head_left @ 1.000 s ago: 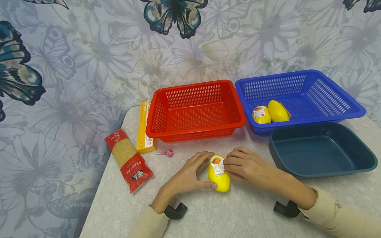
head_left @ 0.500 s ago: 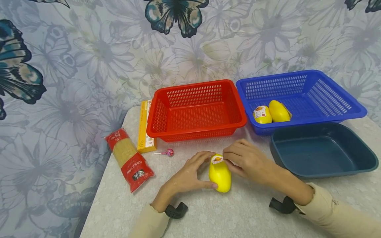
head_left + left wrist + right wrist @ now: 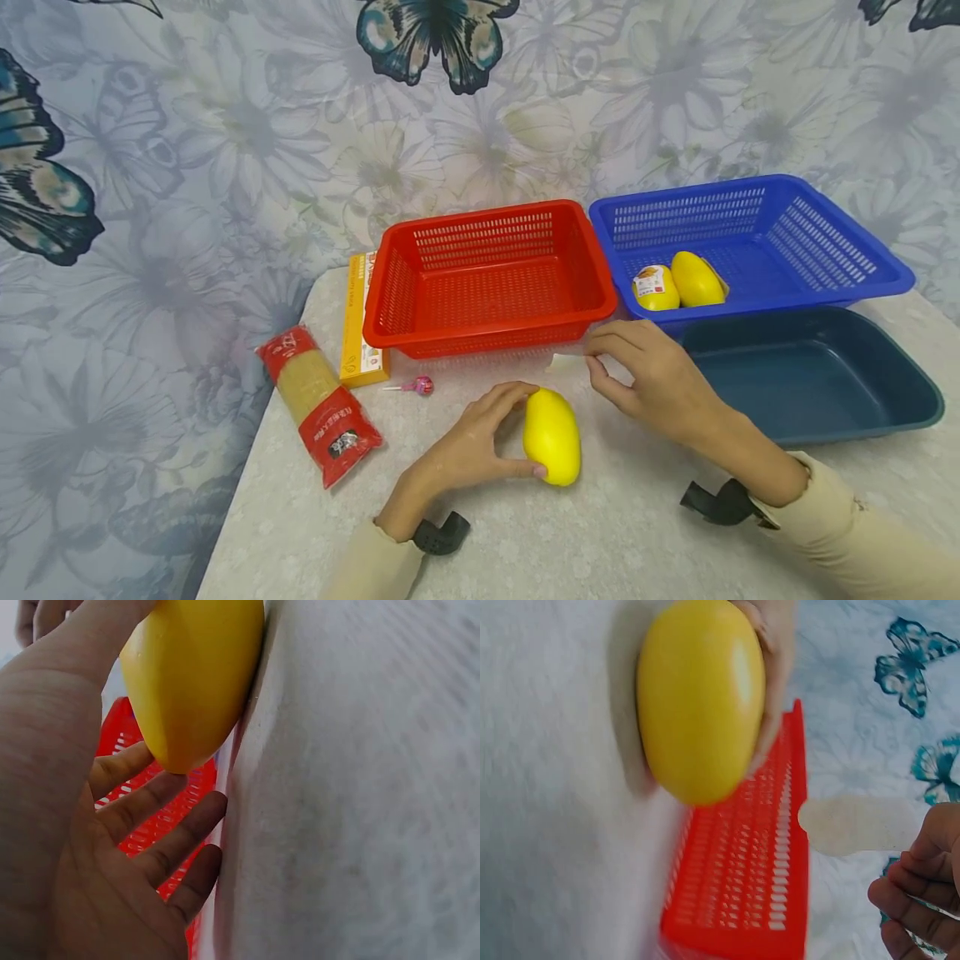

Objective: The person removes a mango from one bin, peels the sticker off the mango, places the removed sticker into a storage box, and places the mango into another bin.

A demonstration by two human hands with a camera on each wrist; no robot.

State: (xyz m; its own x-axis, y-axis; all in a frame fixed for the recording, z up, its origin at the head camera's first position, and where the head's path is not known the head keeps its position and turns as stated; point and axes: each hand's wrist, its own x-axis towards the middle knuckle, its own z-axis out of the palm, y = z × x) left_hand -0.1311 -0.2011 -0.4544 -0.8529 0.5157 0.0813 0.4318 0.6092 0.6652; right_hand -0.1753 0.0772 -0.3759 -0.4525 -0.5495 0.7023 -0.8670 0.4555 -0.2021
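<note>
A yellow mango (image 3: 552, 437) lies on the table in front of the red basket (image 3: 491, 337). My left hand (image 3: 471, 440) holds it at both ends between thumb and fingers; in the left wrist view the other fingers spread past the mango's tip (image 3: 187, 697). Its upper side now shows bare and smooth. My right hand (image 3: 660, 379) is raised to the right of it and pinches one end of a peeled sticker label (image 3: 566, 362). In the right wrist view that label (image 3: 859, 825) hangs out pale side showing, apart from the mango (image 3: 701, 705).
Two more mangoes, one clearly labelled (image 3: 656, 289), lie in the blue basket (image 3: 757, 304). In front of it stands a dark teal tub (image 3: 810, 392). To the left are a lollipop (image 3: 422, 385), a yellow box (image 3: 356, 321) and a red-ended noodle pack (image 3: 318, 404).
The label has come off the mango, peeled from its lower end upward. My right hand has moved up and away with it. The left hand keeps its hold in place.
</note>
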